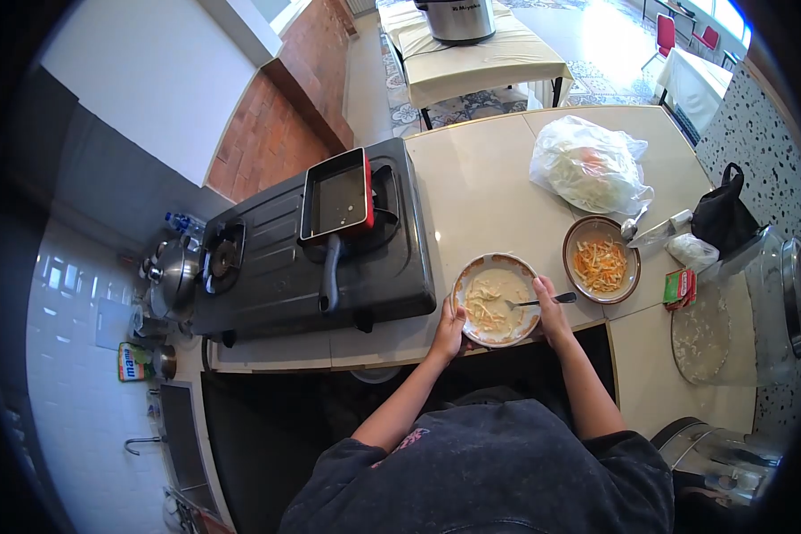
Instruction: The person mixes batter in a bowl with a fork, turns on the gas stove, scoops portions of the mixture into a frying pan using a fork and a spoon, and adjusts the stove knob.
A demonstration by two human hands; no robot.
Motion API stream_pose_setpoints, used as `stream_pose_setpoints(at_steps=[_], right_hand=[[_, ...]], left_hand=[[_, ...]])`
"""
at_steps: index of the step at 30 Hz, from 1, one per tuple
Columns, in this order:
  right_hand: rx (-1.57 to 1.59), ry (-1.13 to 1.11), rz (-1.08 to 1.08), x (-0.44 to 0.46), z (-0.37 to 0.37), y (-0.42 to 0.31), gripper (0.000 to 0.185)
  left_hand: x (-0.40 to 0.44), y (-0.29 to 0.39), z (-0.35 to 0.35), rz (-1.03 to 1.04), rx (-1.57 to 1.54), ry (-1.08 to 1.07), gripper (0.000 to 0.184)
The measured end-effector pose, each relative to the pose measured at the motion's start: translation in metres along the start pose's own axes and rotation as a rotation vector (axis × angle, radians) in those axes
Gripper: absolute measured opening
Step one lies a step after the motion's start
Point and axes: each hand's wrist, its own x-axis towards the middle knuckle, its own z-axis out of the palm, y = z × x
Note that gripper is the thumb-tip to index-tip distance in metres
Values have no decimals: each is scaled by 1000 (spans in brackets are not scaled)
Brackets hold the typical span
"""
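A patterned bowl (495, 262) with pale batter and shredded pieces is held at the counter's front edge. My left hand (449, 331) grips its left rim, fingers partly hidden beneath. Round the right rim is my right hand (554, 313), its thumb near the handle of a fork (532, 303) that rests in the batter. Just right of the bowl, a brown-rimmed bowl (632, 276) contains shredded orange and white pieces.
Left is a black stove (267, 294) bearing a square red pan (336, 198), its handle pointing toward me. A plastic bag (587, 165), a knife (657, 231), red-green packets (679, 288) and a large clear container (730, 311) are on the right.
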Motion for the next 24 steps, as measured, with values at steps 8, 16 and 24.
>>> stream_pose_setpoints(at_steps=[8, 16, 24], right_hand=[[-91, 47, -4, 5, -1, -2, 49], [-85, 44, -64, 5, 2, 0, 46], [-150, 49, -138, -2, -1, 2, 37]], left_hand=[[4, -7, -2, -10, 4, 14, 49], [-1, -8, -8, -124, 9, -33, 45], [-69, 16, -81, -212, 97, 342, 20]])
